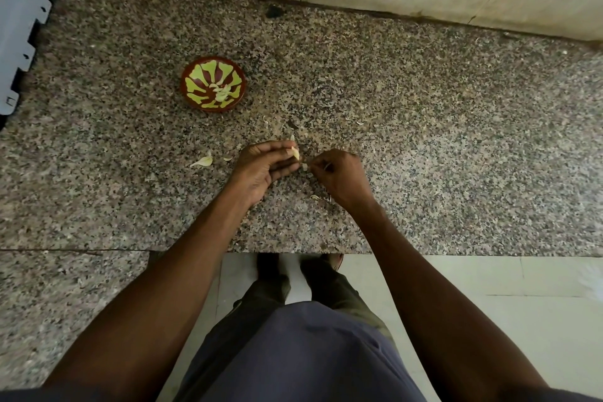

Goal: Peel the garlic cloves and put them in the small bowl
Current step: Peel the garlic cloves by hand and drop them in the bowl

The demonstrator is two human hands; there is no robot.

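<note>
1. Nearest the camera are the person's dark blue clothing (pixel 303 352) and both bare forearms, reaching out over the near edge of the speckled grey-and-pink granite counter (pixel 424 147).
2. Left hand (pixel 266 166): palm turned up, thumb and fingers curled in to pinch a small pale garlic clove (pixel 295 152) at its fingertips. The clove's long axis points roughly toward the back edge of the counter, its tip upward in the view.
3. Right hand (pixel 339 173): curled tight, fingertips pressed together on what looks like a thin scrap of papery skin just beside the clove. Whether that scrap is still joined to the clove cannot be told.
4. The small round red-brown bowl with a yellow-green petal pattern (pixel 213 84) sits on the counter farther back and to the left of both hands, well apart from them. A few pale peeled cloves (pixel 223 92) lie in its middle.
5. Judgement: the left hand is the nearer one to the bowl and already carries the clove, so the drop calls for a reach forward and left.
6. One loose pale garlic piece (pixel 203 161) lies on the counter left of the left hand; bits of skin are scattered around both hands.
</note>
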